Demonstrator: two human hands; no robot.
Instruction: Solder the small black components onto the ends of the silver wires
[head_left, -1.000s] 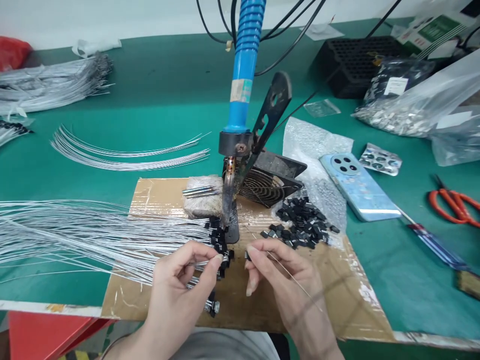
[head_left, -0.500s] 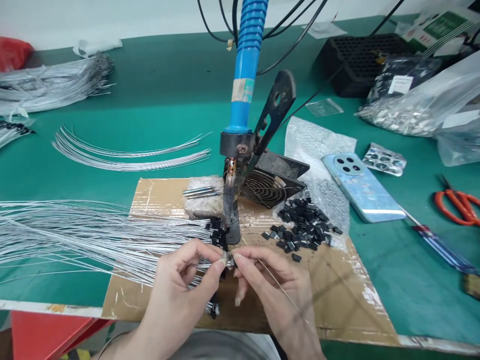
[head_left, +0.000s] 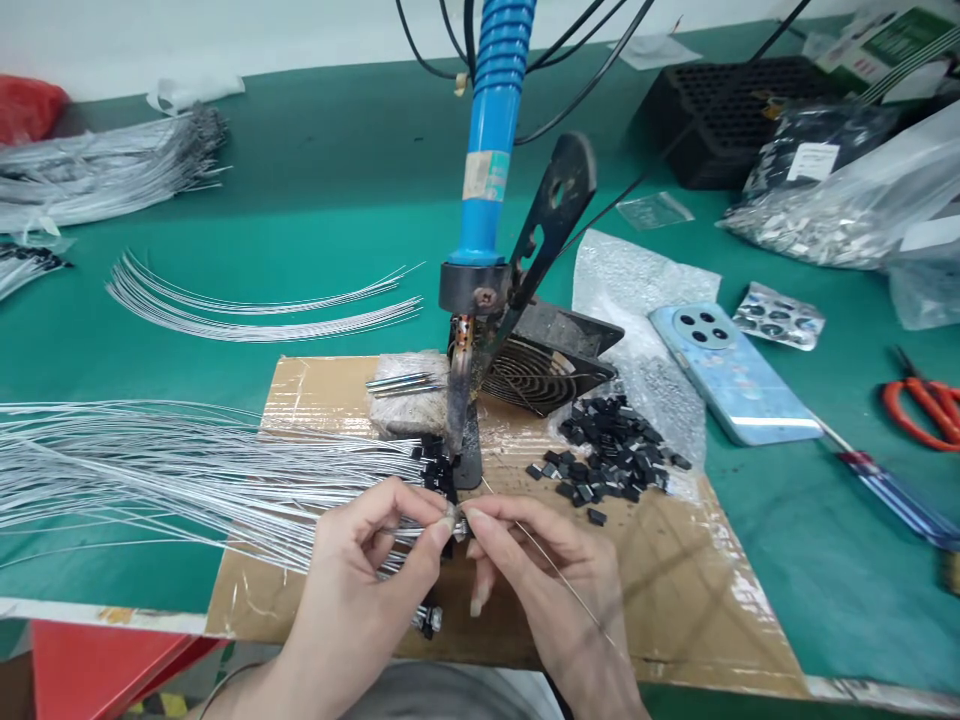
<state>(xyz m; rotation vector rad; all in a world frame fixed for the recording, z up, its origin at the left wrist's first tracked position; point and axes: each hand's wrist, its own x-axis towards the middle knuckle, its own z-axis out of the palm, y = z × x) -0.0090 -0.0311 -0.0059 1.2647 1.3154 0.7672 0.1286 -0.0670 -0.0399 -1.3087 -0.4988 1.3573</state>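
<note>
My left hand pinches the end of a thin white wire from the fanned wire bundle on the left. My right hand pinches a small black component against that wire end, and a thin solder wire runs back across its fingers. The two fingertip pinches touch each other over the cardboard sheet. Just behind them stands the blue-handled soldering iron, tip down in its black stand. A pile of small black components lies to the right of the iron.
Curved wires and bagged wire bundles lie at the left. A small fan, a blue phone, red scissors, a screwdriver, a black tray and plastic bags of parts sit to the right.
My right hand moved left with the black component until its fingertips met my left hand's pinch on the wire end. Since then both hands have stayed nearly still.
</note>
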